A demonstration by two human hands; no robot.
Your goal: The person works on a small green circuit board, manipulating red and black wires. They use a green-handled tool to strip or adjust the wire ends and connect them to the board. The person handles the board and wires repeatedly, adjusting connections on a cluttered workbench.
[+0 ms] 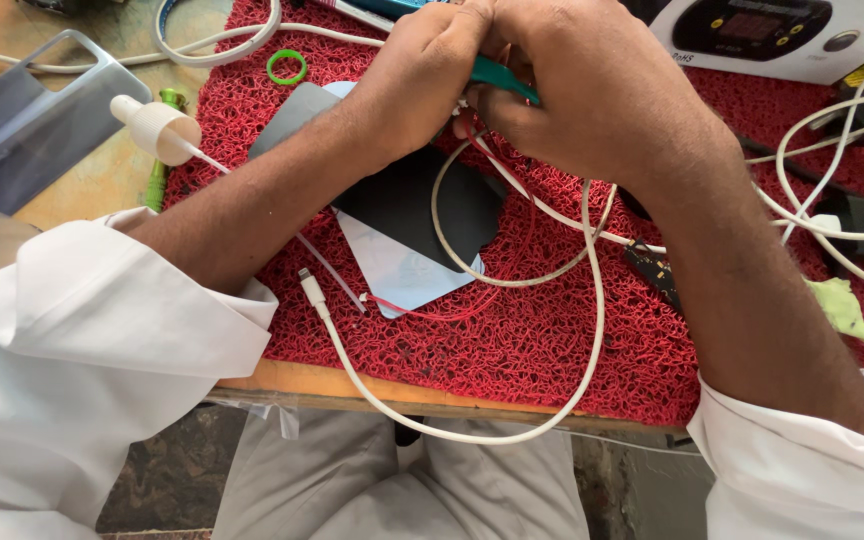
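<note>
Several loose things are seen at the left of the workbench: a clear phone case (27, 120), a white spray nozzle (157, 127) with its thin tube, a green ring (287, 67), all lying apart from the work. On the red mesh mat (512, 350) a dark phone panel (422, 205) is laid over a pale sheet (397, 275), and a white cable (472, 425) is looped across both, its plug end (310, 285) left free near the front edge. Above the panel, the left hand (417, 85) is closed, its fingers curled round the cable's far end; what exactly is pinched is hidden. The right hand (592, 95) is closed on a teal-handled tool (502, 75), pressed close to the left. Thin red wires (432, 310) are seen trailing from that meeting point. Work at the cable end is judged to be under way and unfinished, with the panel untouched. Farther right, a white device with a display (772, 35) and more white leads (832, 200) are left aside.
</note>
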